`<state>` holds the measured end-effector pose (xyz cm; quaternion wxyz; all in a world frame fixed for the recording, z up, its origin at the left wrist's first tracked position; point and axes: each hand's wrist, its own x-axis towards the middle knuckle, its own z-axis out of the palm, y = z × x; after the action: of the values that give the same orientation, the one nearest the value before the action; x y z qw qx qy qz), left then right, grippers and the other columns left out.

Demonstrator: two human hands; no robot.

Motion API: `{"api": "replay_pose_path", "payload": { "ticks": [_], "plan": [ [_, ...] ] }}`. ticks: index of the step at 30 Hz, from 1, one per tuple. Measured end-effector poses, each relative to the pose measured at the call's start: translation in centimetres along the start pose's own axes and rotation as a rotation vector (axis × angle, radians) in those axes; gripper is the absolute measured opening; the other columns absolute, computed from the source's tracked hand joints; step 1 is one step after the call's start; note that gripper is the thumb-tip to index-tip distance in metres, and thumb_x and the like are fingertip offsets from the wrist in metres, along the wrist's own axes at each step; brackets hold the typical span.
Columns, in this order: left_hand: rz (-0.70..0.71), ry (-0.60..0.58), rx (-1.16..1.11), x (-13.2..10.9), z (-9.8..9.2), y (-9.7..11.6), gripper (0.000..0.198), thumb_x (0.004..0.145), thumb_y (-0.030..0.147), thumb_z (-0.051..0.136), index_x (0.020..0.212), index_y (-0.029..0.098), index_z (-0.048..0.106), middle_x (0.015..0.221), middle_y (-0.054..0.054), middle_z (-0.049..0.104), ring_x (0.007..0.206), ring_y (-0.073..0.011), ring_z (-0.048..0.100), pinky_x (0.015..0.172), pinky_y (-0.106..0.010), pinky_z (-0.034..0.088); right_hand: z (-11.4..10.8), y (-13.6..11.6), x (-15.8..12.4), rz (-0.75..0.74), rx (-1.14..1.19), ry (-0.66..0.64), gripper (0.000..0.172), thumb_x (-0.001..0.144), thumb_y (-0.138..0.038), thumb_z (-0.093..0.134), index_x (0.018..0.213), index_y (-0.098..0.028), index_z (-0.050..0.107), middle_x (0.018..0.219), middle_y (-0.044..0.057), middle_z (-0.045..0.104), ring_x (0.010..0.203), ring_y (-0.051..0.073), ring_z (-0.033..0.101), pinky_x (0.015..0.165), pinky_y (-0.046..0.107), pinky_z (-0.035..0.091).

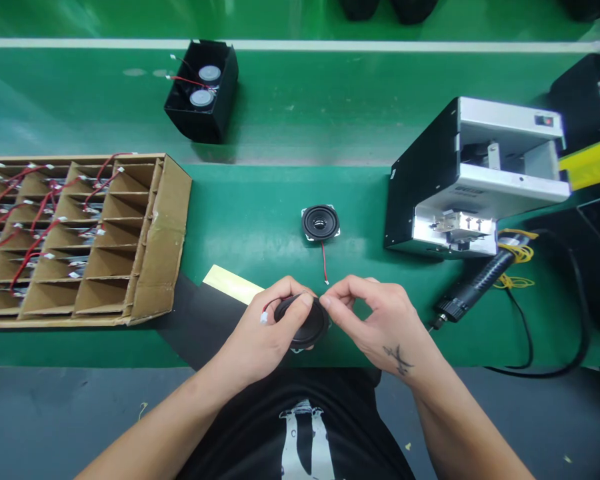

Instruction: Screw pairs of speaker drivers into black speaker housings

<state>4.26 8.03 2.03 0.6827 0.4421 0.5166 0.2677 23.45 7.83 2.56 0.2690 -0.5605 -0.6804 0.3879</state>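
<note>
My left hand (275, 327) is closed round a small black speaker (314, 327), thumb across its front, just above the bench's near edge. A red wire with a white connector (265, 318) sticks out beside my left fingers. At the speaker's upper right rim, my right hand (363, 310) pinches thumb and forefinger together; whatever lies between those fingertips is too small to make out. Another black speaker (321, 223) with pale corner tabs lies face up beyond my hands. Its red wire (324, 261) trails toward me and ends in a white plug.
A divided cardboard box (163, 247) with wired speakers stands left, near a black sheet (205, 327) with a yellow strip (233, 285). Farther back is a black speaker housing (225, 93). On the right are a metal-and-black machine (425, 180) and a corded electric screwdriver (473, 287).
</note>
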Motion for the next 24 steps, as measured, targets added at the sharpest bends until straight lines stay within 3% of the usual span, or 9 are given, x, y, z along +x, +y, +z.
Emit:
{"api": "replay_pose_path", "payload": {
  "ticks": [18, 24],
  "plan": [
    [-0.022, 0.028, -0.121, 0.2, 0.5, -0.5, 0.036, 0.097, 0.055, 0.064, 0.086, 0.021, 0.057, 0.082, 0.001, 0.066, 0.064, -0.013, 0.061, 0.06, -0.03, 0.059, 0.7, 0.6, -0.4, 0.04, 0.038, 0.049, 0.019, 0.098, -0.027, 0.066, 0.08, -0.024, 0.071, 0.071, -0.004, 0.071, 0.068, 0.015, 0.061, 0.075, 0.032, 0.045],
    [-0.062, 0.032, -0.204, 0.4, 0.8, -1.0, 0.038, 0.095, 0.059, 0.066, 0.09, 0.021, 0.06, 0.078, 0.003, 0.064, 0.063, -0.0138, 0.063, 0.06, -0.031, 0.063, 2.5, 1.9, 0.0, 0.163, 0.38, -0.018, 0.023, 0.1, -0.038, 0.063, 0.083, -0.022, 0.062, 0.075, 0.0, 0.065, 0.07, 0.015, 0.061, 0.067, 0.028, 0.05]
  ]
}}
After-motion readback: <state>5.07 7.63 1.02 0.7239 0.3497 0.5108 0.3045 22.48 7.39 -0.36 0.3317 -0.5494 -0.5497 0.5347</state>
